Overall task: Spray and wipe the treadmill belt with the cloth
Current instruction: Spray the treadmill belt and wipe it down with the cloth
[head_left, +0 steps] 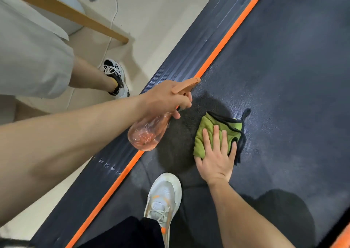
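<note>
Spray bottle [146, 134]: clear pinkish plastic, orange trigger head; liquid level cannot be told. Held above the orange side stripe [227, 33].
Left hand [164, 98]: fingers curled tight around the bottle's neck and trigger.
Right hand [216, 156]: flat, fingers spread, pressing on the cloth.
Green cloth [210, 132]: folded, dark-edged, lying on the treadmill belt [284, 77] just beside the bottle.

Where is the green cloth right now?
In the head view, the green cloth lies flat on the treadmill belt, pinned under the right hand, just right of the spray bottle held by the left hand.
</note>
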`<state>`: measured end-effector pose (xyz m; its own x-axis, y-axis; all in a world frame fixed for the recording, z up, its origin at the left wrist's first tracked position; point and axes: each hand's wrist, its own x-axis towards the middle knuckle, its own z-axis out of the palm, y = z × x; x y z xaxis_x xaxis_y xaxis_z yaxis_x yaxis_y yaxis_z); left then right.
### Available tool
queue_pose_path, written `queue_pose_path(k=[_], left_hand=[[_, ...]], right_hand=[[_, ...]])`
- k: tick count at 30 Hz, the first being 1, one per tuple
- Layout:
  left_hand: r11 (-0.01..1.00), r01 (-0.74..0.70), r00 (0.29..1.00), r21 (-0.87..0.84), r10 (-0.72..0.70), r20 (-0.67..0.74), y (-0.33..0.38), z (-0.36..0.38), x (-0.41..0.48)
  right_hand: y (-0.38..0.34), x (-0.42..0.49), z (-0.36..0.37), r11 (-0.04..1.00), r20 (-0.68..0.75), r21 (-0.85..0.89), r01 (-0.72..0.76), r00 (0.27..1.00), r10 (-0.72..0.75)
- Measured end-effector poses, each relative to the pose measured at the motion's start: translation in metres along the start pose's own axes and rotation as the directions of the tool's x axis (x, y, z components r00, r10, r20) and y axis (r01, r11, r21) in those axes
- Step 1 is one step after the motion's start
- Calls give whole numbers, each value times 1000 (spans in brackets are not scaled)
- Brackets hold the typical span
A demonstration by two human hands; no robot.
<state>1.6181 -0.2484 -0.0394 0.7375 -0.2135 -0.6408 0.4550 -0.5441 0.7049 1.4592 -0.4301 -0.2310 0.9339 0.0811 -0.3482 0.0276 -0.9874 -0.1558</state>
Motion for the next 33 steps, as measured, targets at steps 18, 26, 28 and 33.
queue_pose_path(k=[18,26,28,33], left_hand=[[969,167,980,-183,-184,-80,-102,57,-37],[961,186,979,-205,-164,117,-100,62,-50],[971,183,982,-153,-173,77,-104,64,-48],[969,226,974,-98,-226,7,-122,68,-45]], right_hand=[[-18,-25,-12,990,-29,47,-131,991,132],[-26,-115,-7,946,234,46,-320,924,301],[-33,-126,1,935,225,72,-346,919,323],[-41,-125,10,920,189,105,-377,916,353]])
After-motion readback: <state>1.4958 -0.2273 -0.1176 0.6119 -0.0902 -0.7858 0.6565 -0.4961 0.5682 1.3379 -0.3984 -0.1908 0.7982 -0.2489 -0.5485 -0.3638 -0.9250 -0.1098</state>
